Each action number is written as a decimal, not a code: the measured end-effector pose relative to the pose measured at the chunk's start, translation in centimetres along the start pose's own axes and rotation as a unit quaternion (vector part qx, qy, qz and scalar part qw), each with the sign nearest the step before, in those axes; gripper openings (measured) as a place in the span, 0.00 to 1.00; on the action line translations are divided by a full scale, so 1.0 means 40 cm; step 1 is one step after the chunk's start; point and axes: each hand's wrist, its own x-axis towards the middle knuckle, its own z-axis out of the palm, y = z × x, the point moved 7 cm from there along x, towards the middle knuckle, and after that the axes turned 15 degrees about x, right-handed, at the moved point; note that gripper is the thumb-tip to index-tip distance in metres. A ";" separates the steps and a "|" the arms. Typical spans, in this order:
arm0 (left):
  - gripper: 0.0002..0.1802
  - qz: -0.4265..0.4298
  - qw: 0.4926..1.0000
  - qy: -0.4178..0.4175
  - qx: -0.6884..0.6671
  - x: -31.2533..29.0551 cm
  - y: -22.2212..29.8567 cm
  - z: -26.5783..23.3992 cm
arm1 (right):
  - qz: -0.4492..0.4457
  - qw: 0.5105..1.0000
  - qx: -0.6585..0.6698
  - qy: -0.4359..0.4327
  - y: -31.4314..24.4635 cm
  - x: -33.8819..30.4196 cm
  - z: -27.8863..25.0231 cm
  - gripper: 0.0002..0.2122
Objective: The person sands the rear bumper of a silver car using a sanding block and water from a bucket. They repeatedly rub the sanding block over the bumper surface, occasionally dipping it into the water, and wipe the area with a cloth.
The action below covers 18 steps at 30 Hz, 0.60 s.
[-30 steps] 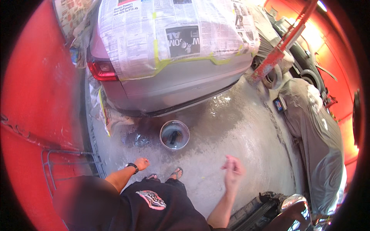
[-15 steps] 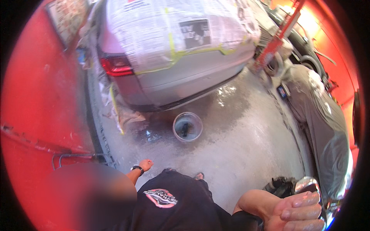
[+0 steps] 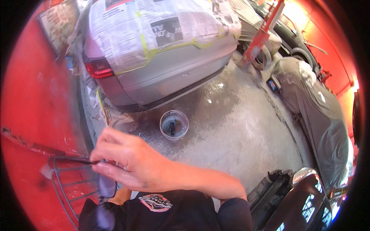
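Right hand (image 3: 133, 163) swung across from lower right to centre-left, near the lens | fingers (image 3: 111, 169) pinched on dark glasses (image 3: 105, 184) | left hand hidden, state cannot be told | car (image 3: 162, 73) masked with paper, bucket (image 3: 174, 124) on floor (image 3: 239, 131), untouched

Your right hand (image 3: 129, 161), raised close to the camera, is blurred, and the thin dark object (image 3: 83, 162) pinched in its fingers is too blurred to identify. Your left hand is hidden behind it. The small dark tool inside the round grey plastic bucket (image 3: 174, 124) on the wet concrete floor (image 3: 239, 131) is too small to name.
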 end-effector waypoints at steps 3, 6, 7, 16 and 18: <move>0.26 0.048 0.998 0.017 -0.023 0.015 0.072 0.121 | 0.120 0.992 -0.021 -0.039 0.082 -0.116 0.022 0.07; 0.26 0.076 0.994 0.055 -0.063 0.008 0.149 0.123 | 0.167 0.979 -0.116 0.030 0.145 -0.259 -0.101 0.05; 0.27 0.078 0.993 0.049 -0.073 -0.025 0.167 0.107 | 0.205 0.965 -0.131 0.092 0.154 -0.331 -0.165 0.06; 0.22 0.083 0.996 0.017 0.003 -0.110 0.152 0.014 | 0.258 0.768 -0.446 0.381 0.061 -0.857 -0.400 0.06; 0.22 0.090 0.994 0.052 0.017 -0.095 0.126 -0.008 | 0.272 0.732 -0.488 0.390 0.029 -0.867 -0.357 0.06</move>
